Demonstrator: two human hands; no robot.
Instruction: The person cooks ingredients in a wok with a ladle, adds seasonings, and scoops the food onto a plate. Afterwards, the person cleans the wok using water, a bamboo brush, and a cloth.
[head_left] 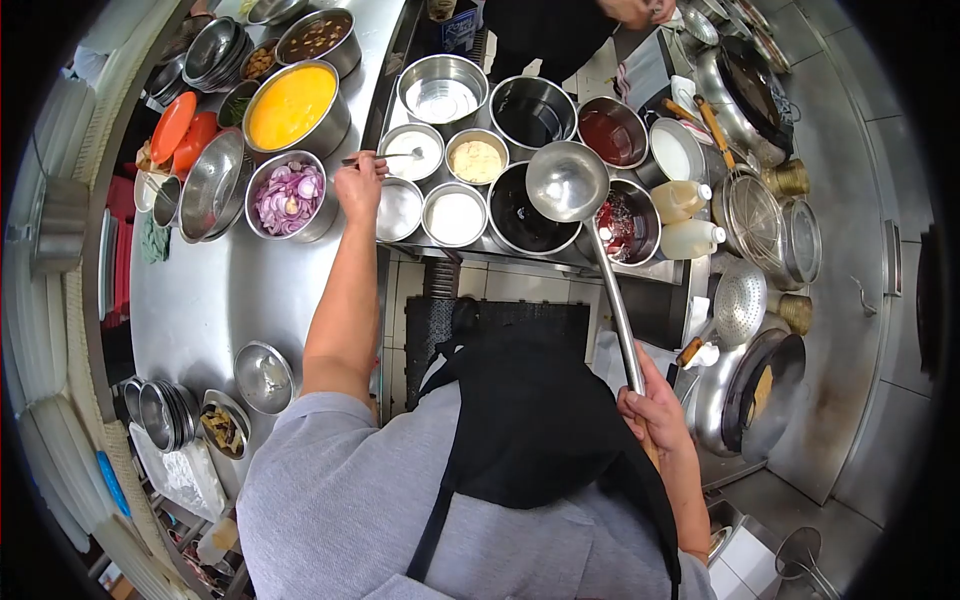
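Observation:
My left hand [360, 188] is closed round the handle of a small spoon [404, 155], whose tip is over a steel container of white powder [425, 165]. Just left of that hand stands a steel pot of sliced red onions [288, 197]. In my right hand [652, 412], fingers wrapped round its handle, is a long steel ladle [568, 180]. The ladle's bowl hangs above the pots of dark liquid [520, 212] and red sauce [622, 232], partly hiding both. A container of pale yellowish paste [476, 160] sits between the powder and the ladle.
A pot of yellow liquid [293, 108] stands on the left counter [180, 310]. Two plastic bottles [688, 240] are right of the sauces. Farther right are a wok [765, 400], a perforated skimmer [741, 302] and wire strainers [757, 215]. Another person's hand [640, 12] shows at the top.

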